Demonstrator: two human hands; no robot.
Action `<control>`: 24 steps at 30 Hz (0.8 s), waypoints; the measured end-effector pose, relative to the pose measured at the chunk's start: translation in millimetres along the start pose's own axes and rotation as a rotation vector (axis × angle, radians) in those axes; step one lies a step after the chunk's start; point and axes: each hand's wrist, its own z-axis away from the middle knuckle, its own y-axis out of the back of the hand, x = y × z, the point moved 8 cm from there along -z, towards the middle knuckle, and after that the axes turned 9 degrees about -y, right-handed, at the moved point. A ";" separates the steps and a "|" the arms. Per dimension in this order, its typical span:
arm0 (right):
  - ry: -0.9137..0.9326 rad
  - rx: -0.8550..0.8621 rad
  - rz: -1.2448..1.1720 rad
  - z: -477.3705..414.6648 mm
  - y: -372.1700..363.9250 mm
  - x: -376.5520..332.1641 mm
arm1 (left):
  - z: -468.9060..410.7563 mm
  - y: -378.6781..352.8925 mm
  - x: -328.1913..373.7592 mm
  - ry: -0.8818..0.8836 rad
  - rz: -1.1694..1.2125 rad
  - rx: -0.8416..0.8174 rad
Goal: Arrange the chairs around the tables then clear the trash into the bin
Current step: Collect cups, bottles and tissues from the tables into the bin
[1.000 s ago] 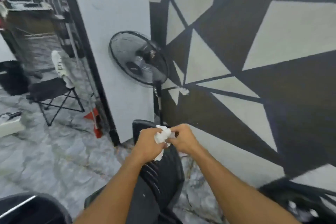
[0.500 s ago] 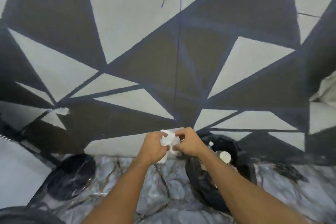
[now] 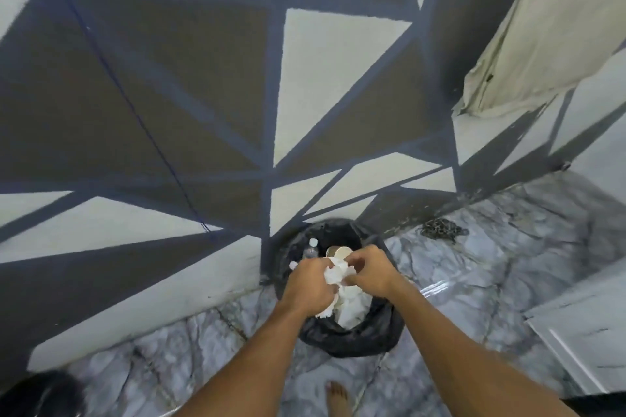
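Looking down via the head cam, I log items nearest-first.

1. Bare foot (image 3: 337, 398) on the marble-pattern floor (image 3: 474, 281), bottom centre.
2. Dark round object (image 3: 44, 393), bottom L corner: blurred, can't ID.
3. Both forearms extend fwd from the bottom edge.
4. L hand (image 3: 310, 284): fingers curled round a crumpled white tissue wad (image 3: 337, 276), with part of it hanging below the fist.
5. R hand (image 3: 371, 272): thumb and fingertips pinch the same wad from the R side. The hands are nearly touching, wad between them.
6. Wad position: directly above the open mouth of the bin (image 3: 359, 338), not yet released.
7. Bin: round, with a black liner bag over the rim, standing on the floor at the wall base. Contents: more crumpled white paper (image 3: 352, 308) under the hands, a paper cup (image 3: 340, 251) at the far side, bottle caps (image 3: 313, 242) far L.
8. White panel (image 3: 582, 332) at the R edge.
9. Dark tangle of debris (image 3: 440, 230) on the floor R of the bin, near the wall.
10. Wall (image 3: 210, 61): brown, grey and white triangles. A blue cord (image 3: 132, 105) runs diagonally down it.
11. Pale cloth (image 3: 542, 34) hangs upper R.
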 end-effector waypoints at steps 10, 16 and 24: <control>-0.181 -0.056 0.024 -86.0 18.5 104.8 | -115.6 -103.6 -13.3 0.038 -0.186 -0.204; -0.279 -0.072 0.026 -103.1 17.1 146.9 | -137.5 -133.7 -5.7 0.003 -0.260 -0.308; -0.313 -0.121 0.026 -107.7 4.9 157.8 | -132.1 -130.5 -22.0 0.031 -0.176 -0.293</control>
